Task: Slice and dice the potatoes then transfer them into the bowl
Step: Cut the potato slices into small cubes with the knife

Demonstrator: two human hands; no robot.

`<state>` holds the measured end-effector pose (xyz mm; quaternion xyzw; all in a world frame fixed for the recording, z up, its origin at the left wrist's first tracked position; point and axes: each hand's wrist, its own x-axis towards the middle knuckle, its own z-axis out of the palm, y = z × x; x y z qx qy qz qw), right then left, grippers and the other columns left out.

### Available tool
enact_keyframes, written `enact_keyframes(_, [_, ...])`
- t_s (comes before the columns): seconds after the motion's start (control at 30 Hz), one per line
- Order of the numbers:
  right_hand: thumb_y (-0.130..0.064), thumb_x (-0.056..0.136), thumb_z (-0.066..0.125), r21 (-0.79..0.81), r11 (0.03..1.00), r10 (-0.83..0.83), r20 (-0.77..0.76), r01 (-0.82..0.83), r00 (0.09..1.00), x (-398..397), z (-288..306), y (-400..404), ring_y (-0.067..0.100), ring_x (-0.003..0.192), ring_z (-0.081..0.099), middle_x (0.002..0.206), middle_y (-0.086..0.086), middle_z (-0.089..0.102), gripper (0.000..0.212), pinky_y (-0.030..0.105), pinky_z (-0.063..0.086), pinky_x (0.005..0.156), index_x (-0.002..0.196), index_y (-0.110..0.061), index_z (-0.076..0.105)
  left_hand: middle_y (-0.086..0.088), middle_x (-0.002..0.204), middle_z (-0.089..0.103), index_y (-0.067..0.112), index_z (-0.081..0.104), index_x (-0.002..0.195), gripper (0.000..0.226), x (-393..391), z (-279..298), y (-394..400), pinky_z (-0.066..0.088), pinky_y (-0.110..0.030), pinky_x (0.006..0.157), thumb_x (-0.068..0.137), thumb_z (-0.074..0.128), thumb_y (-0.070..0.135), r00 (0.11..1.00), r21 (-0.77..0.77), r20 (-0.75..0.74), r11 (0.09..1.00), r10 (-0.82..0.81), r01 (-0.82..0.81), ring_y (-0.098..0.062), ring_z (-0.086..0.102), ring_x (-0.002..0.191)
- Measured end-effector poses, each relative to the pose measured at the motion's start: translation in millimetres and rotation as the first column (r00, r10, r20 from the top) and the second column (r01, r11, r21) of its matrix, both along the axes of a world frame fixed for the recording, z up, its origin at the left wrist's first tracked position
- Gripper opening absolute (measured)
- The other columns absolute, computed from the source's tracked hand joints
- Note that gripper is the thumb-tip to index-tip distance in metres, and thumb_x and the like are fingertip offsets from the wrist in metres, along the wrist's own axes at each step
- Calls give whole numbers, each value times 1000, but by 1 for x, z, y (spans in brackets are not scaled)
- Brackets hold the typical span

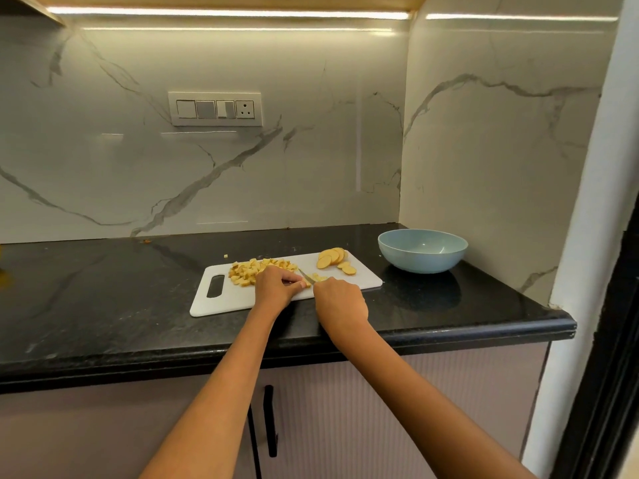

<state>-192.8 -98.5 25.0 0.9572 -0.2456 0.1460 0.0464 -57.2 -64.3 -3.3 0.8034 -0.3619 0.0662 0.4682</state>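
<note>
White cutting board (221, 302) lies near the tabletop's (103, 305) front edge. Diced potato pile (257, 269) sits on the board's rear left; potato slices (333, 259) at its rear right corner. I see the left hand (275, 286), grip curled, fingers pinching small potato pieces (320, 278) mid-board. Right hand (340, 300) grip is closed round the knife (306, 275) handle, blade pointing rearward between the hands. Blue bowl (422, 250) stands beside the board, toward the tabletop's rear right corner.
</note>
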Motion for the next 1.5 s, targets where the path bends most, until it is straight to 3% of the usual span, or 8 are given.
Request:
enact_keyframes(0.3, [-14, 98, 43, 133, 991, -33, 87, 21, 996, -5, -5, -6, 23, 97, 60, 111, 11, 59, 23, 29, 45, 75, 118, -7, 53, -15, 106, 69, -1, 70, 100, 18, 5, -1, -2, 45, -30, 94, 84, 63, 1, 991, -116, -62, 986, 115, -121, -25, 61, 105])
enact_keyframes(0.53, [-12, 98, 40, 79, 997, -13, 93, 6, 996, -7, -3, -2, 25, 99, 60, 114, 12, 59, 26, 29, 42, 72, 119, -7, 53, -15, 95, 71, 0, 73, 91, 15, 4, -1, 0, 45, -23, 77, 77, 72, 6, 998, -67, -38, 996, 50, -53, -25, 65, 91])
enact_keyframes(0.8, [-10, 98, 39, 107, 994, 11, 46, -16, 999, -1, 0, -6, 26, 100, 59, 115, 12, 57, 25, 31, 45, 79, 118, -6, 54, -14, 94, 72, 1, 73, 92, 17, 7, -2, 0, 48, -27, 82, 77, 73, 8, 999, -46, -27, 999, 23, -24, -23, 65, 92])
enact_keyframes(0.93, [-7, 97, 40, 116, 993, 28, 24, -30, 999, 5, 3, -6, 27, 102, 58, 116, 12, 57, 25, 30, 42, 78, 117, -6, 53, -13, 94, 72, 2, 74, 91, 16, 7, 0, 2, 44, -22, 75, 77, 73, 8, 1000, -18, -28, 1000, 2, -2, -20, 65, 91])
enact_keyframes(1.17, [-6, 98, 39, -24, 999, 33, -37, -34, 999, -1, -3, -1, 26, 102, 59, 115, 12, 58, 26, 30, 44, 77, 118, -5, 55, -12, 90, 73, 3, 75, 88, 13, 3, 0, 4, 48, -25, 79, 76, 73, 9, 1000, -14, 10, 1000, 17, -17, -21, 65, 90])
enact_keyframes(1.5, [-8, 97, 42, 45, 998, -36, 90, 32, 995, 7, -10, -18, 26, 99, 61, 115, 12, 58, 23, 32, 48, 79, 117, -3, 54, -13, 99, 71, 1, 72, 96, 18, 6, -2, 1, 46, -24, 86, 79, 71, 7, 999, -30, -1, 998, 52, -52, -22, 63, 97])
